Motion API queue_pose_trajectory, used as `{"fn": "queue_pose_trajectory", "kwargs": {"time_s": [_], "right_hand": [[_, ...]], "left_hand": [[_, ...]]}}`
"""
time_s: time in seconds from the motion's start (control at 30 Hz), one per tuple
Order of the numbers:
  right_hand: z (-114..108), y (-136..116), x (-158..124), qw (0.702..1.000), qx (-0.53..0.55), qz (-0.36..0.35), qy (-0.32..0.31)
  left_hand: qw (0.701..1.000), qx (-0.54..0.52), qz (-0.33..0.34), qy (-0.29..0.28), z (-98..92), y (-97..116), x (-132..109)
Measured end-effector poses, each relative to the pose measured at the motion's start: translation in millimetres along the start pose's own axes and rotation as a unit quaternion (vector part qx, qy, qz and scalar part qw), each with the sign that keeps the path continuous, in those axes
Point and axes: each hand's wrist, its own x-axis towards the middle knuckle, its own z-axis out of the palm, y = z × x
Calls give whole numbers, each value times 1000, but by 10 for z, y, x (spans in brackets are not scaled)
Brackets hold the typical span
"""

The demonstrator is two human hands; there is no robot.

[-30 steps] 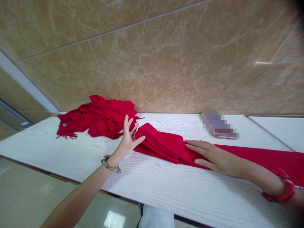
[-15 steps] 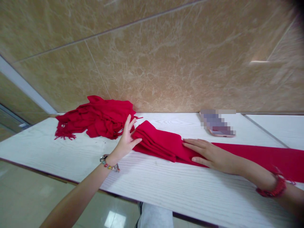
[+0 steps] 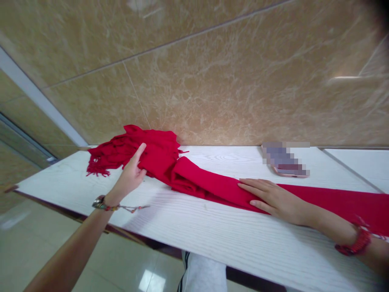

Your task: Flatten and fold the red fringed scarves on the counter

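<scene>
A long red scarf point(image 3: 212, 180) runs along the white table, its left part layered and its right part flat. My left hand point(image 3: 130, 172) is closed on the scarf's left end, which stretches leftward over or against a crumpled red fringed cloth point(image 3: 106, 156). Where one red fabric stops and the other starts is hard to make out there. My right hand point(image 3: 275, 200) lies flat on the scarf's middle, fingers stretched out and pressing it to the table.
Beyond the scarf, a phone point(image 3: 285, 162), partly blurred out, lies on the white tabletop point(image 3: 188, 227). A tan marble-tiled wall point(image 3: 212, 89) rises along the table's back edge. The front edge of the table borders a shiny tiled floor point(image 3: 121, 259).
My left hand has moved left, drawing the scarf's folded end out toward the crumpled cloth. My right hand stays on the scarf. The whole view has shifted slightly.
</scene>
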Motion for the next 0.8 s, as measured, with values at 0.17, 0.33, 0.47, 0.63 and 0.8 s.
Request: {"fn": "queue_pose_trajectory", "kwargs": {"time_s": [0.17,0.33,0.47,0.63,0.8], "right_hand": [[43,27,-15,1000,10,-2,15],[57,37,-20,1000,7,0,16],[44,25,-18,1000,1,1,11],[18,26,-63,1000,0,5,2],[4,89,-178,1000,17,16,2]], "left_hand": [[972,233,12,-30,-710,-245,-187],[960,265,-45,-80,-1056,-826,-508],[959,250,-129,-19,-1129,-1340,-748],[956,238,-170,22,-1081,-1637,-890],[957,227,-171,57,-993,-1665,-1047]]}}
